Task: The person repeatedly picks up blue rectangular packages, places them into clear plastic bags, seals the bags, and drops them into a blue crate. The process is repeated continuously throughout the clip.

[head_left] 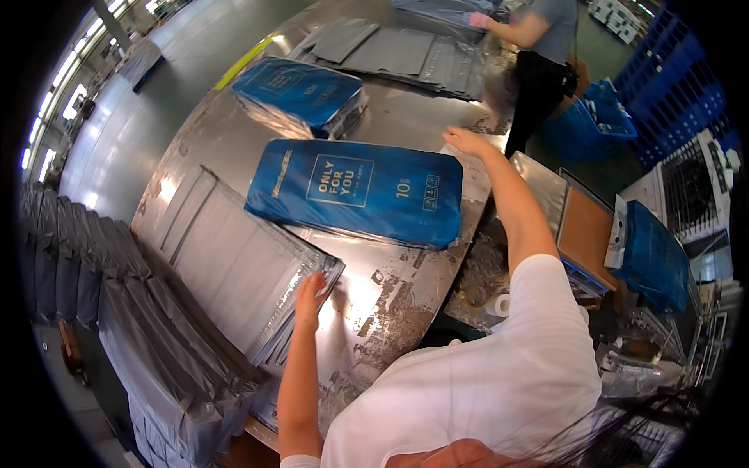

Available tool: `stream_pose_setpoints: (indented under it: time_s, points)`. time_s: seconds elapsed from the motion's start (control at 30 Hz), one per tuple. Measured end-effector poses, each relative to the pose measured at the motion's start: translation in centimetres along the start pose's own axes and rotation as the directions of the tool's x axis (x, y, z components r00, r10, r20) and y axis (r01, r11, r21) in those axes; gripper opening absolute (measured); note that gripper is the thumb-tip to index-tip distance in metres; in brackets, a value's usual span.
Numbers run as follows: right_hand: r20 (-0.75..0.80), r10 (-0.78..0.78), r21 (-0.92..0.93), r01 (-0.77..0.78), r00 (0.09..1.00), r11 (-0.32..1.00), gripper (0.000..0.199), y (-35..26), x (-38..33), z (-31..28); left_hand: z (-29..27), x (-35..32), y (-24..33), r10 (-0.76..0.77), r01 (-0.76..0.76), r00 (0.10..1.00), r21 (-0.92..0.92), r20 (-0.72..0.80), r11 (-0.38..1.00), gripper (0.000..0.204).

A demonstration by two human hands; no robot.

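Glossy floor (183,74) borders a table (390,277) bearing blue packs (351,191).

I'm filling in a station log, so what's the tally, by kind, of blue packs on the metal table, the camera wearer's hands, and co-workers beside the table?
Blue packs on the metal table: 2 (nearer pack, farther pack)
Wearer's hands: 2 (left hand, right hand)
Co-worker beside the table: 1
Total: 5
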State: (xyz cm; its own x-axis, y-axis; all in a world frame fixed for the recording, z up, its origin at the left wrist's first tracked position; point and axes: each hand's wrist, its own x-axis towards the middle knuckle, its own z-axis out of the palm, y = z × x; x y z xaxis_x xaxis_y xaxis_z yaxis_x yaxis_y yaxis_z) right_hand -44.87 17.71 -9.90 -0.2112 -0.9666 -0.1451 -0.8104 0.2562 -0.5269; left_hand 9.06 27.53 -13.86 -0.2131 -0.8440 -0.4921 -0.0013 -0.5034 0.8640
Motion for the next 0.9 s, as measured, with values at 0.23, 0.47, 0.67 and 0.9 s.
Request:
stream_pose_setpoints:
  time_s: [0.23, 0.47, 0.67, 0.9]
  points:
    - [-0.039, 0.035, 0.611, -0.004, 0.999, 0.792, 0.045, -3.0, -7.3, 11.9, 5.2, 3.7, -0.3, -0.067, 0.108, 0.956, -0.133, 0.284, 0.985, 0.075]
    - [0.049, -0.052, 0.655, 0.007, 0.997, 0.755, 0.034, -4.2, -17.2, 15.8, 5.5, 0.6, -5.0, -0.133, 0.125, 0.991, -0.286, -0.009, 0.950, 0.058]
    - [0.026, -0.233, 0.653, 0.159, 0.972, 0.740, 0.020, -3.6, -18.4, 17.4, 6.7, -5.4, -6.5, 0.215, -0.214, 0.976, -0.033, 0.033, 0.976, 0.029]
    - [0.028, -0.223, 0.710, 0.138, 0.974, 0.691, 0.017, -6.1, -19.7, 16.5, 7.8, -5.4, -9.4, 0.187, -0.177, 0.982, 0.357, 0.004, 0.917, 0.023]
